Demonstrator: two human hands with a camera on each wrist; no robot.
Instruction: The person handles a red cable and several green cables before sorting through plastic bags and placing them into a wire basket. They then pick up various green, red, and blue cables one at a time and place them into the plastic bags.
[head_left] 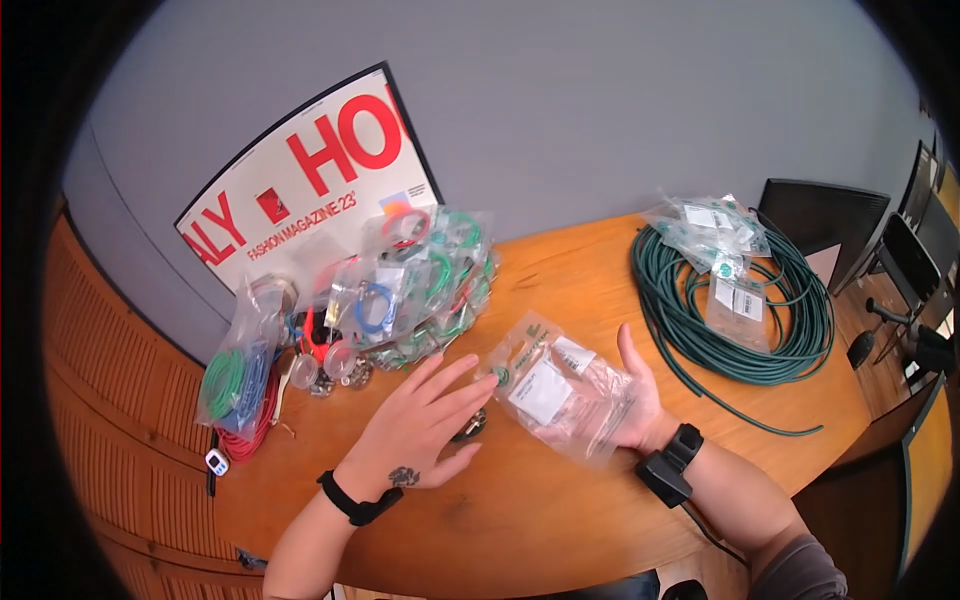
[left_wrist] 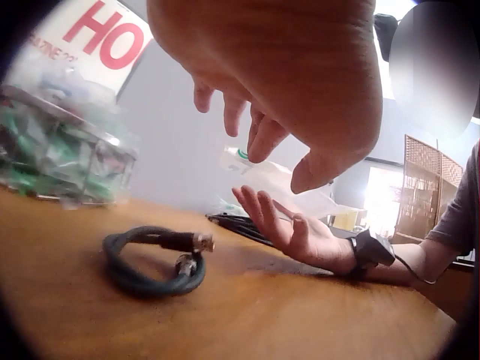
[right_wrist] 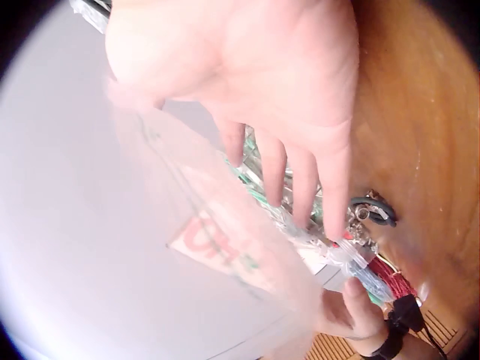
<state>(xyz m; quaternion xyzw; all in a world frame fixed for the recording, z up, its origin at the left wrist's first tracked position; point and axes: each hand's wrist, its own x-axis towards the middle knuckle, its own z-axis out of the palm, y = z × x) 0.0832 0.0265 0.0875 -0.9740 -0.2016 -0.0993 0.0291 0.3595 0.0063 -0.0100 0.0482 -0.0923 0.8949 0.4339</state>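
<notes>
A clear plastic bag with white labels [head_left: 540, 391] lies across the upturned palm and fingers of my right hand [head_left: 645, 400], whose thumb stands out to the side. My left hand [head_left: 412, 425] is spread, palm down, its fingertips close to the bag's left edge; whether they touch it I cannot tell. Beneath the left hand a short dark cable [left_wrist: 154, 262], looped and with metal connectors, rests on the table, mostly covered in the head view. The right wrist view shows the bag [right_wrist: 217, 232] hanging blurred beside the straight fingers.
Bagged coloured cables [head_left: 410, 290] pile up at the back left, before a red-lettered poster [head_left: 345, 150]. Green and blue bundles [head_left: 235, 385] sit at the left edge. A large dark green cable coil [head_left: 810, 340] with bags on it occupies the right side of the wooden table [head_left: 560, 520].
</notes>
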